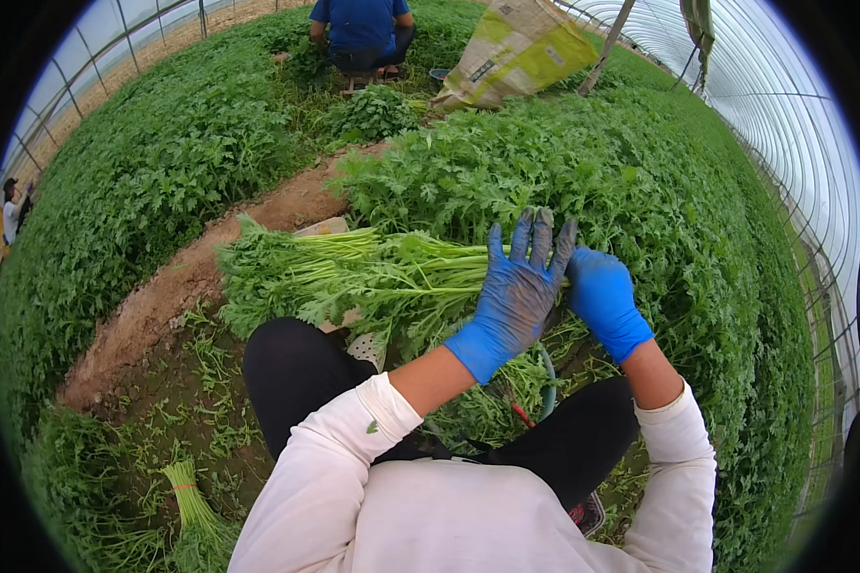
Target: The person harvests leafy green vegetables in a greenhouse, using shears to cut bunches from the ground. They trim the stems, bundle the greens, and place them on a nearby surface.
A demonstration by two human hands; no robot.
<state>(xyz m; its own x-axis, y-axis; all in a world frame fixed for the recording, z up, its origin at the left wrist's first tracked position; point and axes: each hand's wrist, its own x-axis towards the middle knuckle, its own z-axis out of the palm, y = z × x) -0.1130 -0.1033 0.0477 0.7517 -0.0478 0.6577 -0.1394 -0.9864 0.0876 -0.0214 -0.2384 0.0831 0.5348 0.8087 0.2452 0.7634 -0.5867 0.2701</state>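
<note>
Blue gloves, smudged with soil on the left one, cover both hands. My left hand (519, 301) lies across the pale stems of a bunch of leafy greens (437, 276), holding it with straight fingers; its thumb is hidden. Beside its fingertips, at the cut-stem end, my right hand (605, 297) is curled into a fist. What the right fingers hold, if anything, is out of sight. The bunch lies level over my knees' far side, leaves to the left. Against it on the left rests another bunch of greens (330, 251), stems side by side.
Below my arms are a bluish basin rim (549, 383) and a red handle (522, 415). A banded bunch (190, 494) lies at lower left. Dense greens (688, 236) grow around a bare soil ridge (186, 279). Ahead sit a person (362, 36) and a woven sack (509, 57).
</note>
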